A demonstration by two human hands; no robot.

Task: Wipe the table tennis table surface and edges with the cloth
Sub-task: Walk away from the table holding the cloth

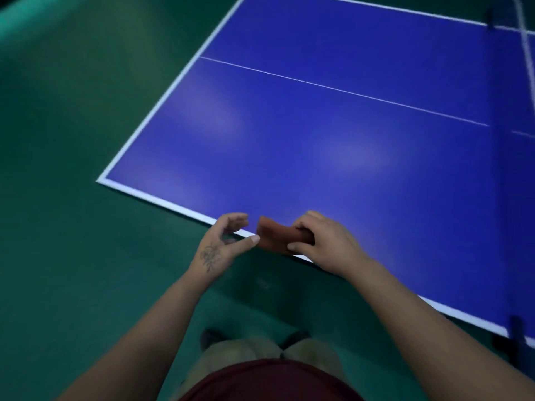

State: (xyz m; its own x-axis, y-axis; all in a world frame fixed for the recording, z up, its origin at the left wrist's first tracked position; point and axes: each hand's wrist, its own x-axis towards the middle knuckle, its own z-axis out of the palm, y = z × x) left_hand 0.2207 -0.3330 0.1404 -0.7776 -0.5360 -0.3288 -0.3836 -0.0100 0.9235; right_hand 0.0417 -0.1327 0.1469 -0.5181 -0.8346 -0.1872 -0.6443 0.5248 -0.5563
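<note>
Right hand grips cloth; blue table; green floor

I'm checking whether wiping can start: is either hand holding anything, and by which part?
The right hand grips the folded brown cloth by its right end, above the table's near edge. The left hand holds nothing, fingers loosely curled beside the cloth's free end.

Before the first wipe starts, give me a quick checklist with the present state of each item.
1. Cloth in hand: ok, the right hand grips it.
2. Left hand off the cloth: cannot tell, its thumb tip is at the cloth's edge.
3. Cloth lying on the table: not ok, it is held over the near edge.
4. Table top free of objects: ok where visible.
5. Cloth damp or dry: cannot tell.
</note>
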